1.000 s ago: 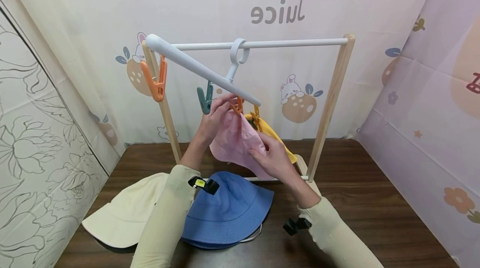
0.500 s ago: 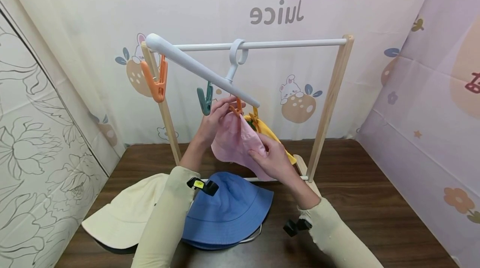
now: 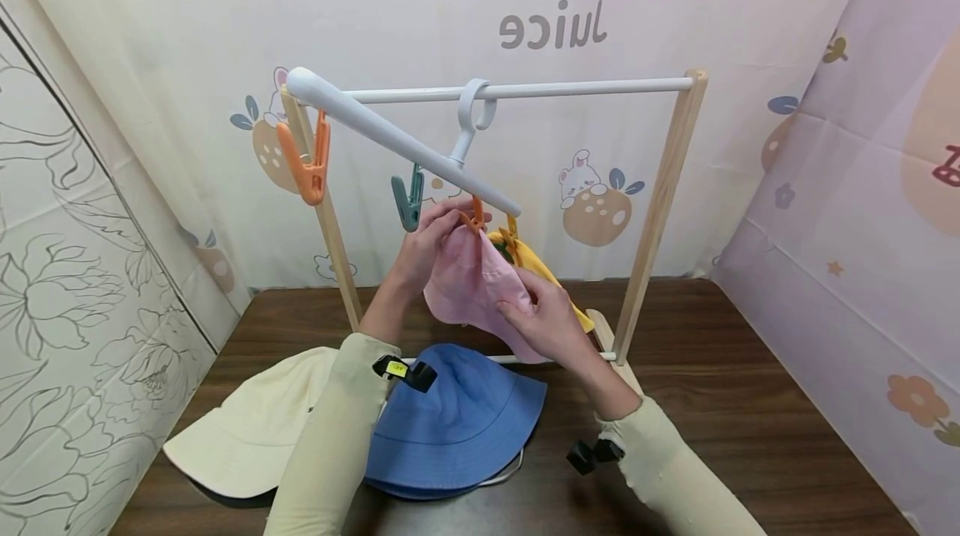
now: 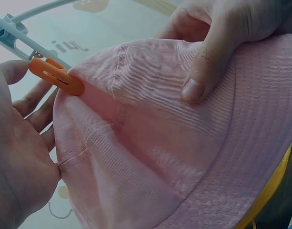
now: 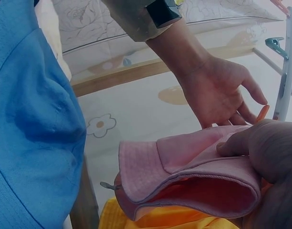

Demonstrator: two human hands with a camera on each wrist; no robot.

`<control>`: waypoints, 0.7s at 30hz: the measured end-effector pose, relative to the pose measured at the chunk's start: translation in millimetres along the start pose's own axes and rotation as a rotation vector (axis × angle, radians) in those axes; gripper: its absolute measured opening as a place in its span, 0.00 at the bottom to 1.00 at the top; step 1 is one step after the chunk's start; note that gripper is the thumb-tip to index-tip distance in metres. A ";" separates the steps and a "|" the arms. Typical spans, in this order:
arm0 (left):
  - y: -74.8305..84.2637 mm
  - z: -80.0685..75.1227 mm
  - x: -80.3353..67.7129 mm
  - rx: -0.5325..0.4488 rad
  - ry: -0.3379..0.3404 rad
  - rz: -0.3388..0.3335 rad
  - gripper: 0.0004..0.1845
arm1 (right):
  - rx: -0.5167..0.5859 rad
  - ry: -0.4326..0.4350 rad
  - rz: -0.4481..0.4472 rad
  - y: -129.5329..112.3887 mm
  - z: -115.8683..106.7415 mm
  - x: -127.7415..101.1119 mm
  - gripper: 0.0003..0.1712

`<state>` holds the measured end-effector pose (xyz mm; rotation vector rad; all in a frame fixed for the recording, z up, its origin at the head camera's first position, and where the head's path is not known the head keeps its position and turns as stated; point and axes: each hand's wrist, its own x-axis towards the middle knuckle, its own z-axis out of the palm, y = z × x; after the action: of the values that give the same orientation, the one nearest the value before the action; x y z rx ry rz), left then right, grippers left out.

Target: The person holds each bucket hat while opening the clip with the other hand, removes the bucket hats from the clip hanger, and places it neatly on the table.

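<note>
A pink bucket hat (image 3: 472,278) hangs by its crown from an orange clothespin (image 4: 57,76) under the white hanger (image 3: 397,140). My right hand (image 3: 551,315) grips the hat's side, thumb on the outer cloth and the other fingers behind it. Beside the clothespin is my left hand (image 3: 423,248); in the left wrist view its thumb tip reaches the handle end, while its loosely extended fingers pass behind the crown, partly hidden. A yellow hat (image 3: 551,273) hangs behind the pink one from a yellow clothespin (image 3: 511,227).
Another orange clothespin (image 3: 309,165) and a green clothespin (image 3: 409,198) hang from the hanger's left part. The hanger hooks over a rack's white rail (image 3: 592,88). A blue bucket hat (image 3: 465,428) and a cream bucket hat (image 3: 247,428) lie on the dark wooden table (image 3: 750,403).
The left hand has shifted slightly, its fingers looser about the orange clothespin. The right hand keeps its grip on the pink hat; the hanger's left end has swung very slightly left.
</note>
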<state>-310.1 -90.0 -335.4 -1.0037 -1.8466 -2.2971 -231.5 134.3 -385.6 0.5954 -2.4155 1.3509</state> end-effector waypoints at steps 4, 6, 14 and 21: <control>-1.5 -1.0 0.0 -0.036 -0.017 0.009 0.26 | -0.001 0.000 0.002 0.5 0.4 -0.3 0.25; -2.0 -1.7 -0.1 -0.051 -0.028 0.012 0.23 | -0.001 -0.001 0.006 0.4 0.6 -0.6 0.25; -3.3 -3.1 -0.4 -0.038 -0.058 0.053 0.28 | 0.010 -0.012 0.011 1.0 0.7 -1.4 0.23; -3.8 -4.9 -3.8 -0.009 -0.050 0.038 0.24 | 0.007 -0.008 -0.004 2.0 3.1 -1.3 0.23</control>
<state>-310.8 -94.6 -341.0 -1.0975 -1.8194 -2.2816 -231.6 132.8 -389.2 0.6086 -2.4158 1.3582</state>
